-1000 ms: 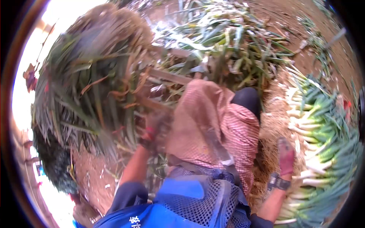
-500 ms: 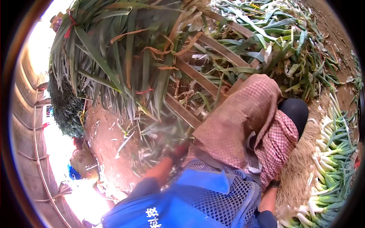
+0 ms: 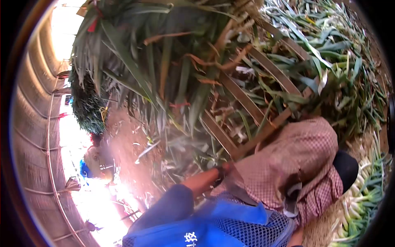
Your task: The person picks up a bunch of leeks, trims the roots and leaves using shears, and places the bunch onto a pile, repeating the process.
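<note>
My left hand [image 3: 227, 166] is blurred beside the checked, brown-stained cloth over my knee [image 3: 284, 164], near the lower end of a slatted frame [image 3: 245, 101]. Its fingers cannot be made out. My right forearm [image 3: 297, 236] enters at the bottom edge, and the hand itself is out of sight. Long green leafy stalks [image 3: 140, 53] with some dried leaves hang in a thick mass at the top left. Loose green leaves [image 3: 321, 45] lie around and under the frame's slats.
White-stemmed green onions [image 3: 358, 201] lie in a row at the lower right. At the left are another leafy heap [image 3: 87, 107], a partly glare-washed person [image 3: 98, 160] and a ribbed wall [image 3: 35, 103]. Scraps litter the brown ground [image 3: 127, 140].
The view has shifted, so the stalks, frame and knee sit further right and the knee lower. My left hand is nearer the knee cloth; my right forearm shows less.
</note>
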The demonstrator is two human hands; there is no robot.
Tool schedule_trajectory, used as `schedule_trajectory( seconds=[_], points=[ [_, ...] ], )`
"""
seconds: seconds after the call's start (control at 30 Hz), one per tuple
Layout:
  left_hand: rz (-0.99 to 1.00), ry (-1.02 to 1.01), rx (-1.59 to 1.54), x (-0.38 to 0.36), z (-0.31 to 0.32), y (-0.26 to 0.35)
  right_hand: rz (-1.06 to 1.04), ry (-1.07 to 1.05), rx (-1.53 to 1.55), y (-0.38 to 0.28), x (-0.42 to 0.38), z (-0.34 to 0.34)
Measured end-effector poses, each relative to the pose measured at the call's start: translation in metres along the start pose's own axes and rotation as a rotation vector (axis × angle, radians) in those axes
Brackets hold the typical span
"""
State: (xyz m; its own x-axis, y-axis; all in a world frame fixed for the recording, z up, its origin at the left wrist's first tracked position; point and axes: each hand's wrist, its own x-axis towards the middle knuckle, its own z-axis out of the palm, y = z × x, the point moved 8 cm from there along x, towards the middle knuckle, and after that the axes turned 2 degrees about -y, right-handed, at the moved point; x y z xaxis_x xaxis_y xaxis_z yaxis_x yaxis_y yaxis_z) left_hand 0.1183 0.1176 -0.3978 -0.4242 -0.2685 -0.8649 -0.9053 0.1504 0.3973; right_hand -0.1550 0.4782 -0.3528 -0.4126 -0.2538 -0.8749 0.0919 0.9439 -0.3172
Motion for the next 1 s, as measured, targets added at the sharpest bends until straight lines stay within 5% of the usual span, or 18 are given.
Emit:
schedule_trajectory(
  seconds=[0.67,1.0],
  points=[
    [-0.228,-0.012,0.036,-0.066,-0.034,0.007,0.121,-0.201,0.167,-0.025,0.008,0.064],
    [-0.154,-0.018,0.181,-0.083,-0.049,-0.077,0.031,-0.103,0.246,-0.031,-0.010,0.116]
  ],
)
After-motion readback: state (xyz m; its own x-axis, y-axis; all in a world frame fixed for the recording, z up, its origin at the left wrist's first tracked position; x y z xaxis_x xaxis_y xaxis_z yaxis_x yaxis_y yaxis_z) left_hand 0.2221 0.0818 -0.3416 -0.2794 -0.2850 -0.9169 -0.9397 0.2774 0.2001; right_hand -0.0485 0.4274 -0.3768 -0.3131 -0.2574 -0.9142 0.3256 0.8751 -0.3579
